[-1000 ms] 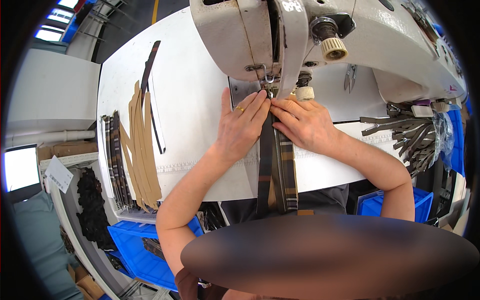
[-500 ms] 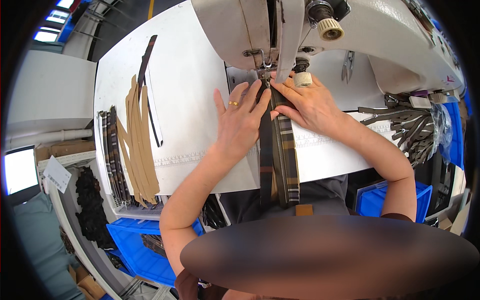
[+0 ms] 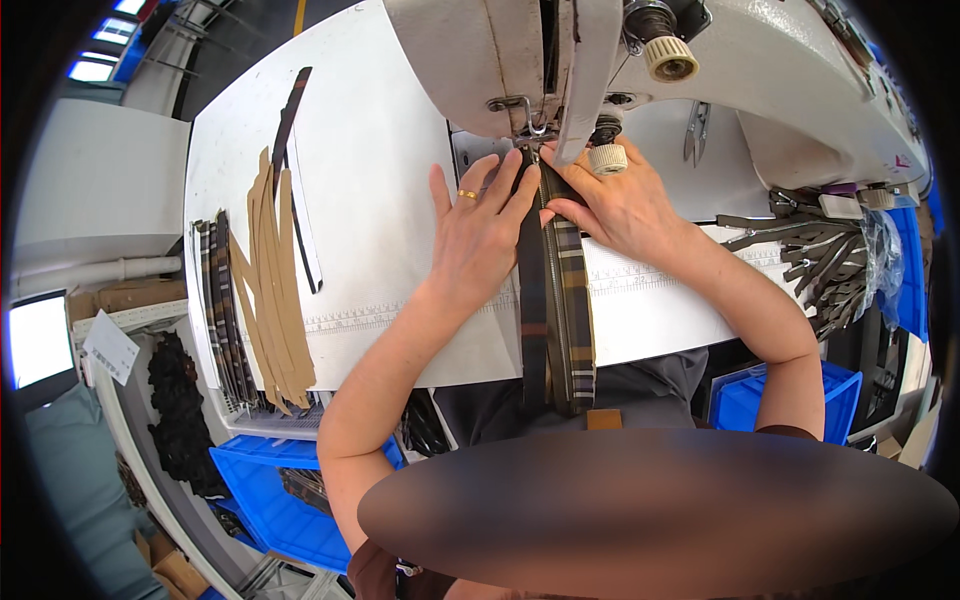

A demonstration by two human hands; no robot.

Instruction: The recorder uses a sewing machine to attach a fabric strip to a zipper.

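Note:
A long zipper (image 3: 557,330) runs between a dark fabric strip (image 3: 534,320) and a plaid strip (image 3: 579,325), with its far end under the presser foot of a white sewing machine (image 3: 440,55). My left hand (image 3: 478,230), a ring on one finger, lies spread with its fingertips on the dark strip. On the other side, close to the presser foot, my right hand (image 3: 635,210) holds the plaid edge between bent fingers and thumb. A pale knob of the machine hides part of the right hand. The near end of the strips hangs over the table edge.
Tan strips (image 3: 275,300) and a stack of plaid strips (image 3: 222,310) lie at the left. Thread snips (image 3: 696,132) rest behind the right hand. Dark zipper pieces (image 3: 825,250) are bundled at the right. Blue bins (image 3: 265,490) stand below the table.
The zipper and strips have shifted slightly away from me, toward the presser foot. Both hands have moved forward a little and keep much the same pose.

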